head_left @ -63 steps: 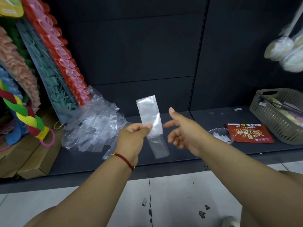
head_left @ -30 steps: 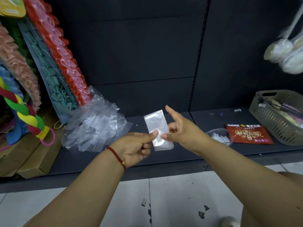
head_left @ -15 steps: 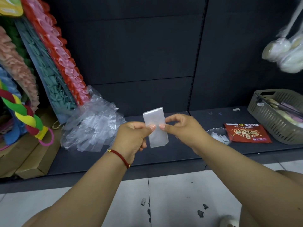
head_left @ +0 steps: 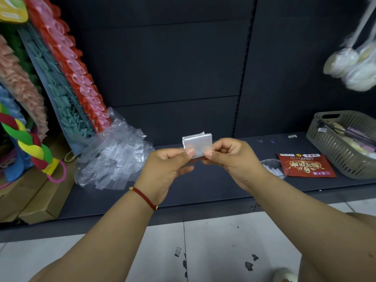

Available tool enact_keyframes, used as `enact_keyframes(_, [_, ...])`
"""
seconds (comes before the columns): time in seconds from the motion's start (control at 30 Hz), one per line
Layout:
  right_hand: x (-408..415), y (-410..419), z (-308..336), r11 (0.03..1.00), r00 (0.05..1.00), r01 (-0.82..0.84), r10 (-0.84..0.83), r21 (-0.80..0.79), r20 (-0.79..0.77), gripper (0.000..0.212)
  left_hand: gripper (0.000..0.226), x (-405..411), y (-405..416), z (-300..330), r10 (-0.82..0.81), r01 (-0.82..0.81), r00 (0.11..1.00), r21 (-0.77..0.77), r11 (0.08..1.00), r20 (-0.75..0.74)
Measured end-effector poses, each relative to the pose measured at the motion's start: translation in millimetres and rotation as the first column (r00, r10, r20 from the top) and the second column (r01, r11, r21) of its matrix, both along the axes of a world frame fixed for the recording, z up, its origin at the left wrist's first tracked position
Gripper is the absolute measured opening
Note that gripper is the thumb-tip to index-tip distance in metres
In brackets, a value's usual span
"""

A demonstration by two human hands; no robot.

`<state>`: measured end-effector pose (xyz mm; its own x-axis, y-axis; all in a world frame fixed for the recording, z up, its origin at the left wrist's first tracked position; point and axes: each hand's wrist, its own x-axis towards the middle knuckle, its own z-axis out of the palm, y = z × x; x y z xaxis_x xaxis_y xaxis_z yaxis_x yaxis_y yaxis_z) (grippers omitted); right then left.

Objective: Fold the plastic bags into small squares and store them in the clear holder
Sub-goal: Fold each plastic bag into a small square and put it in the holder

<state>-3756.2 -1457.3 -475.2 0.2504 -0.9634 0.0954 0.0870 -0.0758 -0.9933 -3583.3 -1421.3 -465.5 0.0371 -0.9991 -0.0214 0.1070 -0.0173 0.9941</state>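
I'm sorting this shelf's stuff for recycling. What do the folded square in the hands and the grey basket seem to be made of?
The folded square looks like thin clear plastic film: glossy, milky where layers stack, with sharp creases. The grey basket looks like matte moulded plastic, judging by its even slotted walls and cut-out handle, though the picture alone can't confirm it.

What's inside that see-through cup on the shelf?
The clear holder has white folded squares inside. The right hand covers its left side, so I can't count them.
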Motion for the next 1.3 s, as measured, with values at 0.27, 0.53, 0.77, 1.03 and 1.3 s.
enact_keyframes(0.27, [-0.6, 5.5, 5.2, 0.982, 0.991, 0.135, -0.131, -0.131, 0.042, 0.019, 0.016, -13.3, 2.7, -8.2, 0.187, -0.05, 0.929, -0.392, 0.919, 0.32])
enact_keyframes(0.53, [-7.1, 13.7, 9.2, 0.932, 0.964, 0.246, -0.264, -0.266, -0.034, 0.024, 0.048, -37.6, 6.0, -1.1, 0.089, -0.095, 0.993, -0.086, 0.992, -0.079])
enact_keyframes(0.77, [-27.0, 24.6, 14.5, 0.962, 0.973, 0.214, -0.226, -0.171, -0.052, 0.018, 0.014, -55.3, 4.0, 0.4, 0.119, -0.114, 0.993, -0.165, 0.98, 0.022])
enact_keyframes(1.03, [-86.8, 18.2, 43.1, 0.969, 0.937, 0.164, -0.212, -0.186, -0.277, 0.014, 0.014, -85.7, -12.9, 14.9, -0.019, 0.065, 0.983, -0.249, 0.966, 0.184])
enact_keyframes(1.3, [-140.2, -9.3, 52.2, 0.965, 0.776, 0.104, -0.229, -0.24, -0.587, 0.014, 0.011, -129.8, -57.5, 18.6, -0.2, 0.312, 0.904, -0.262, 0.913, 0.378])
